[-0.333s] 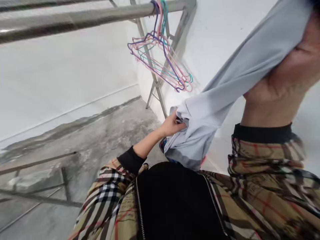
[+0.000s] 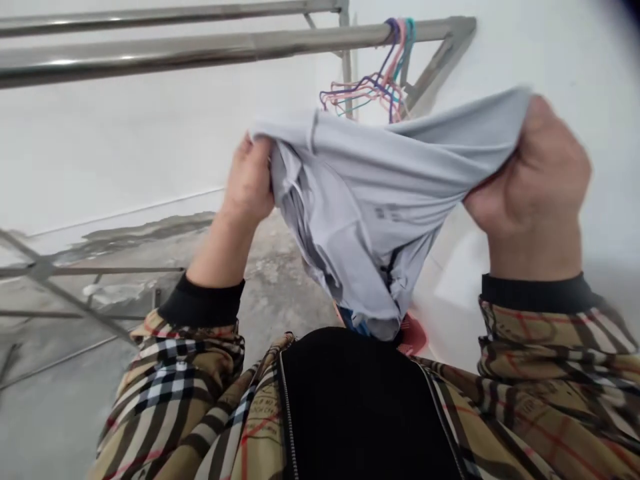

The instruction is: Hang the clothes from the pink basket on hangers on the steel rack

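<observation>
Several hangers point(image 2: 380, 80), half hidden behind grey garment point(image 2: 350, 180), print point(image 2: 387, 212) blurred

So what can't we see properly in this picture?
All in the head view:
Hangers: lower parts hidden behind the grey cloth.
Dark marks on the grey cloth: too blurred to read.
Red thing below: partly covered by the grey cloth; unclear what it is.
Thicker rail: cut off by the left edge.
</observation>
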